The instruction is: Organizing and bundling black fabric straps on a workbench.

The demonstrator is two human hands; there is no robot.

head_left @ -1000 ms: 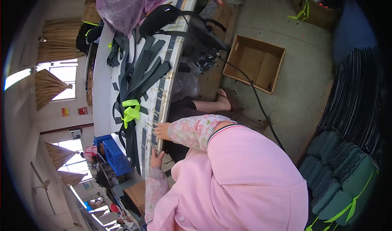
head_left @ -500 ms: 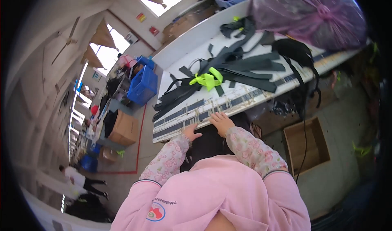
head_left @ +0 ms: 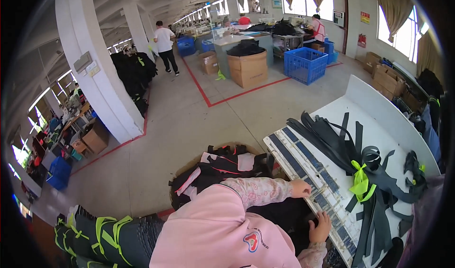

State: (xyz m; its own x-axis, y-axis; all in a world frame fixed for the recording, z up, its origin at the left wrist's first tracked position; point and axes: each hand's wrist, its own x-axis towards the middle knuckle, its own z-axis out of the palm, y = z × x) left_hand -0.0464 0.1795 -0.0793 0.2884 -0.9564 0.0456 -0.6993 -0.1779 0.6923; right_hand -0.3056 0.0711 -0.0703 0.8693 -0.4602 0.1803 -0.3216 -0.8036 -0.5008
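Note:
My left hand [head_left: 300,188] rests at the near edge of a white worktable [head_left: 374,104]; its fingers look loosely bent, with nothing seen in them. Nearer to me along that edge lies my right hand [head_left: 320,227], open, its fingers apart on the tabletop. Dark strips of fabric [head_left: 379,220] lie in a loose bundle beyond both hands. A bright yellow-green strip [head_left: 361,181] is tied around them. Further right on the table sits a smaller dark bundle [head_left: 414,175] with green on it. Worn dark tape strips [head_left: 308,156] run along the table's edge.
Left of the table stands a container of black and pink pieces [head_left: 222,166]. Dark stacks tied with green strips [head_left: 111,237] lie at lower left. Further off are a blue crate [head_left: 305,65], a cardboard box [head_left: 248,69], a pillar [head_left: 102,64] and a walking person [head_left: 165,47].
My view has swung left, bringing the workshop floor, pillar and tied stacks into sight. Both hands stay at the table edge. The strips on the table look unmoved.

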